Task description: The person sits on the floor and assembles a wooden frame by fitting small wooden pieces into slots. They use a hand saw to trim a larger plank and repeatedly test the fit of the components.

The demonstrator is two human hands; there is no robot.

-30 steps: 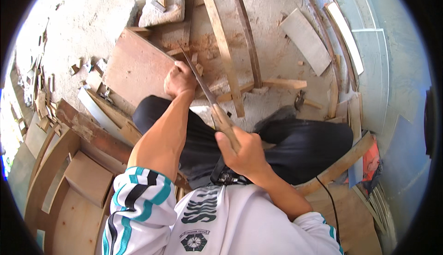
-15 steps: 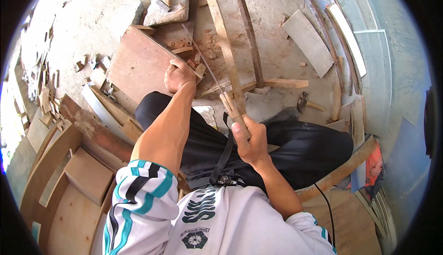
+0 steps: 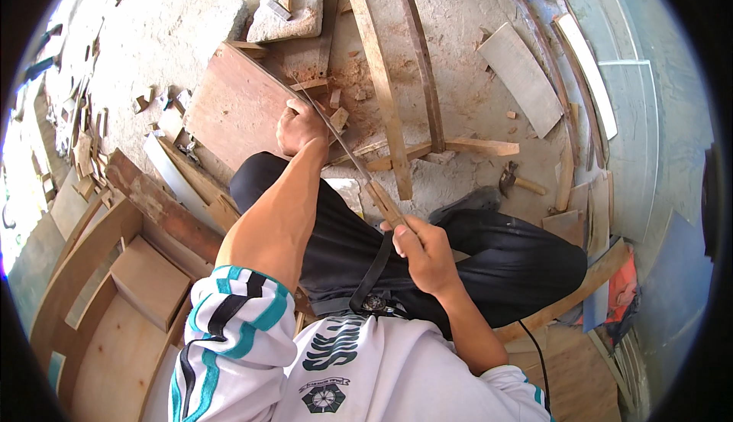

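Note:
My left hand (image 3: 301,128) is closed on the right edge of a flat reddish-brown wooden board (image 3: 233,105), which lies tilted by my left knee. My right hand (image 3: 424,252) grips the wooden handle of a handsaw (image 3: 340,141). Its long thin blade shows edge-on, so its teeth cannot be made out. The blade runs up and left, just past my left knuckles, to the board's right edge. Whether it touches the wood there is hard to tell. Small wood offcuts (image 3: 338,119) lie right of my left hand.
Two long wooden strips (image 3: 374,71) stretch away in front of me. A claw hammer (image 3: 523,184) lies by my right foot. Beyond the board stands a pale block (image 3: 286,21) with small pieces on it. At lower left is a wooden frame (image 3: 84,277); a grey panel (image 3: 521,78) lies right.
My right hand has drawn the saw back toward my body, bringing its blade closer to the board's edge and my left hand. The left hand keeps its hold; the view has shifted slightly.

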